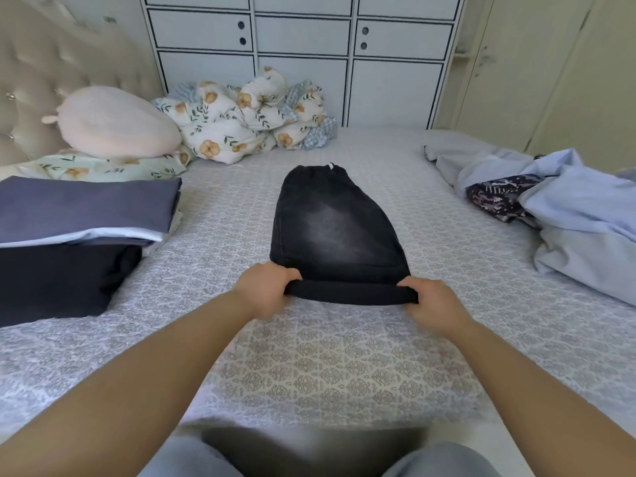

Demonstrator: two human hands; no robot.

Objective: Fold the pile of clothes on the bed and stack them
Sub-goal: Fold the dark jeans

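Black jeans (335,228) lie flat at the middle of the bed (344,366), waistband toward the far edge, near end rolled into a fold. The left hand (265,292) grips the fold's left end, fingers curled over it; the right hand (432,306) grips the right end the same way. A folded stack (79,218) sits at the bed's left edge, touching a dark folded garment (58,280). An unfolded pile (557,208) lies along the right edge. Pillows (117,122) and a floral quilt (251,115) fill the far left corner.
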